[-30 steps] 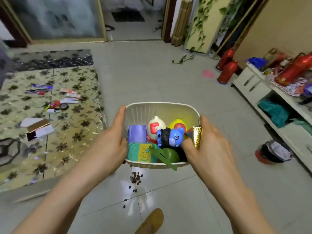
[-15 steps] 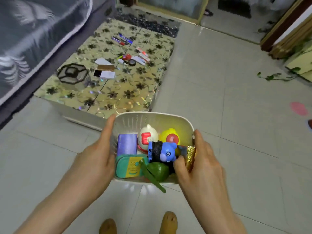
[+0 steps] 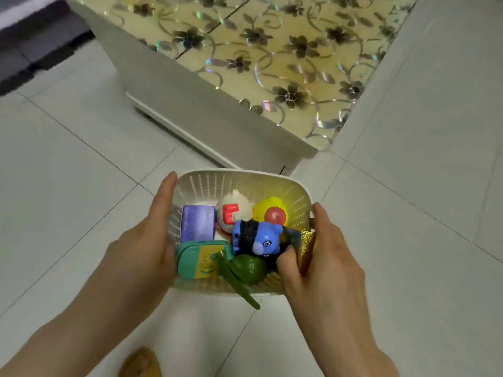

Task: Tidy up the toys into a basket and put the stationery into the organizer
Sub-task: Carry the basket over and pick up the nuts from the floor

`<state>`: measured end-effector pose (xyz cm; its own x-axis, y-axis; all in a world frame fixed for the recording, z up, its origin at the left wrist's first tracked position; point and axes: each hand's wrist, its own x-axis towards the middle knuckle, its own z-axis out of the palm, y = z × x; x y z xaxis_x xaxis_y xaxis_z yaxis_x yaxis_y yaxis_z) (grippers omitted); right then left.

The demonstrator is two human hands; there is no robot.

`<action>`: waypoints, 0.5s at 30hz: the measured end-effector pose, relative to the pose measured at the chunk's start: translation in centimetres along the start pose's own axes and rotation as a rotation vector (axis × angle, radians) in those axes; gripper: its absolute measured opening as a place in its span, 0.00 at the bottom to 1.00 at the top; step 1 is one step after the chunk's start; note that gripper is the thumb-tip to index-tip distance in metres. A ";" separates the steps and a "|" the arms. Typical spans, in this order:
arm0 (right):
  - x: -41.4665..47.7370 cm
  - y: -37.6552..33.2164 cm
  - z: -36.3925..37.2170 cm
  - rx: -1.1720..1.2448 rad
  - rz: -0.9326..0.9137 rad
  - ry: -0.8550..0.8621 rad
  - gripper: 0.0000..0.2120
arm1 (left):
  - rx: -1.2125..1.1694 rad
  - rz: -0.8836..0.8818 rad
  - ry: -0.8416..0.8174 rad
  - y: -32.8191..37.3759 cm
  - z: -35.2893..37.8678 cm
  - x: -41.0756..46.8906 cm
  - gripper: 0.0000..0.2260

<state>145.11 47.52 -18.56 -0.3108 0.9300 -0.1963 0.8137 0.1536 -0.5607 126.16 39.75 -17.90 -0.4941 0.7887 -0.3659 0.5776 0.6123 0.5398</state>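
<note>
A white slotted basket (image 3: 239,180) hangs in front of me above the floor, gripped on both sides. My left hand (image 3: 144,248) clasps its left wall. My right hand (image 3: 321,265) holds the right wall, thumb inside against a gold foil item (image 3: 306,246). Inside lie a blue bear toy (image 3: 261,238), a purple box (image 3: 197,223), a white round toy with a red part (image 3: 234,210), a yellow duck (image 3: 270,210), a teal case (image 3: 200,258) and a green toy (image 3: 245,270) whose stem sticks out over the near rim. No stationery or organizer is in view.
A low white table with a floral gold top (image 3: 272,58) stands just beyond the basket, its near corner (image 3: 313,148) close to the basket's far rim. Grey tiled floor (image 3: 68,172) lies all around. A dark sofa edge (image 3: 32,47) sits at the upper left. My foot (image 3: 140,363) shows below.
The view has dropped and closed in on the table's near corner; the stationery on the tabletop has left the frame. Both hands keep the same hold on the basket.
</note>
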 end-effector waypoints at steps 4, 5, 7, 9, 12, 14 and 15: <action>2.7 2.8 9.0 0.014 -0.038 -0.093 0.28 | 0.000 -0.065 0.001 -7.1 5.3 3.4 0.36; 3.3 4.2 13.0 0.003 -0.052 -0.128 0.28 | -0.007 -0.098 0.017 -10.0 7.7 4.4 0.36; 5.1 5.0 15.3 -0.025 -0.060 -0.123 0.27 | -0.012 -0.081 -0.008 -12.0 9.5 5.9 0.36; 6.2 6.4 19.1 -0.037 -0.082 -0.133 0.27 | -0.045 -0.094 0.001 -14.8 12.4 7.0 0.37; 7.9 8.8 24.3 -0.070 -0.119 -0.141 0.27 | -0.085 -0.116 0.004 -18.5 16.3 9.0 0.36; 8.7 10.3 27.2 -0.093 -0.127 -0.153 0.26 | -0.109 -0.136 0.008 -20.6 18.6 10.0 0.36; 8.9 11.1 28.3 -0.102 -0.127 -0.161 0.25 | -0.116 -0.138 -0.007 -21.5 19.7 10.4 0.35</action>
<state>137.46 48.09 -49.32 -0.4816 0.8370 -0.2598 0.8060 0.3066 -0.5063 121.40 35.94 -48.24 -0.5591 0.6978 -0.4477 0.4255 0.7049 0.5674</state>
